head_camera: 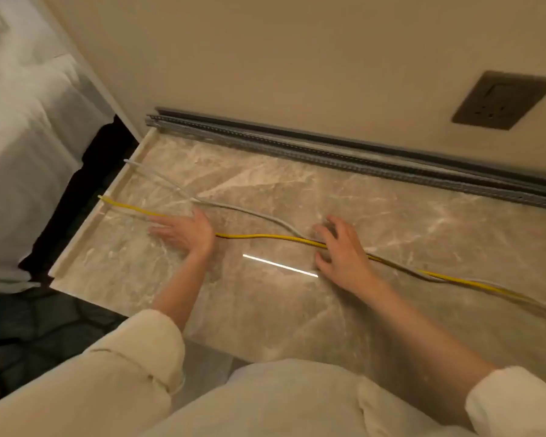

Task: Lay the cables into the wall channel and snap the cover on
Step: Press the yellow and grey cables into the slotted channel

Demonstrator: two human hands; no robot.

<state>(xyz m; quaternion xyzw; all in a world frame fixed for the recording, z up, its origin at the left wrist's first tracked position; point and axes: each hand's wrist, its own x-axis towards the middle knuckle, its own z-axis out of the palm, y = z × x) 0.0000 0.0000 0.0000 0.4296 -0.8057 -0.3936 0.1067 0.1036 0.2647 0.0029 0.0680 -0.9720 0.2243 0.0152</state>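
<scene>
A thin yellow cable [265, 236] and a pale grey cable [259, 212] lie loose across the glossy beige marble worktop [423, 234], from its left edge toward the right. The left hand [183, 230] presses flat on the yellow cable, fingers spread. The right hand [341, 247] arches over both cables, fingers apart. The grey plastic wall channel [328, 156] runs open along the worktop's back edge.

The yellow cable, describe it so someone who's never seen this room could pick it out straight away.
Start at the glossy marble floor below the beige wall that carries the grey channel. Two cables run across that floor, passing under both hands. The yellow cable is the bright one nearer the person; its neighbour, the pale grey cable, nearly blends into the stone.
</scene>
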